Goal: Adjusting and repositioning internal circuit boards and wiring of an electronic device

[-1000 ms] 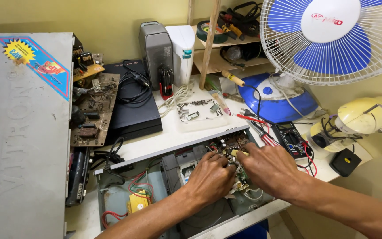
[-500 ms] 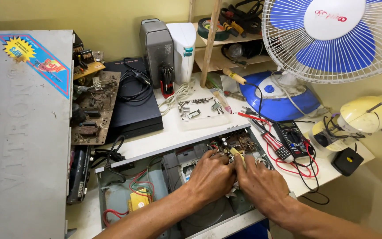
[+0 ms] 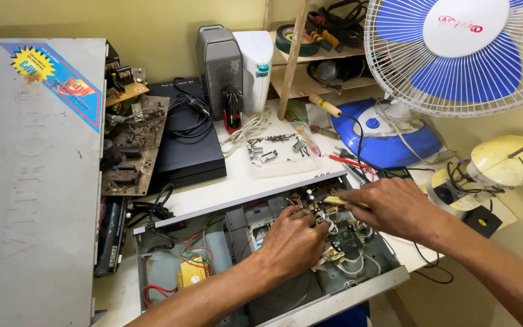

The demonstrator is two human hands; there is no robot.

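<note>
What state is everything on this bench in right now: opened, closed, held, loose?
Disc player chassis: cover off, wiring and boards exposed.
Grey cover panel: removed, lying at the left.
Left hand: resting on the green circuit board.
Right hand: pinching a yellow-handled tool over the board.
Fan: blades sharp, apparently not spinning.
Screws: loose on the clear tray.
Brown circuit board: bare, out of any case.

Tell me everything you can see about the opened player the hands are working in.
The opened player is a flat grey metal chassis with its cover off, lying level at the front edge of the white table. Inside show a yellow transformer with red and green wires at left, a dark disc mechanism in the middle and a green circuit board at right. The left hand rests on the middle; the right hand holds a yellowish tool over the board.
</note>
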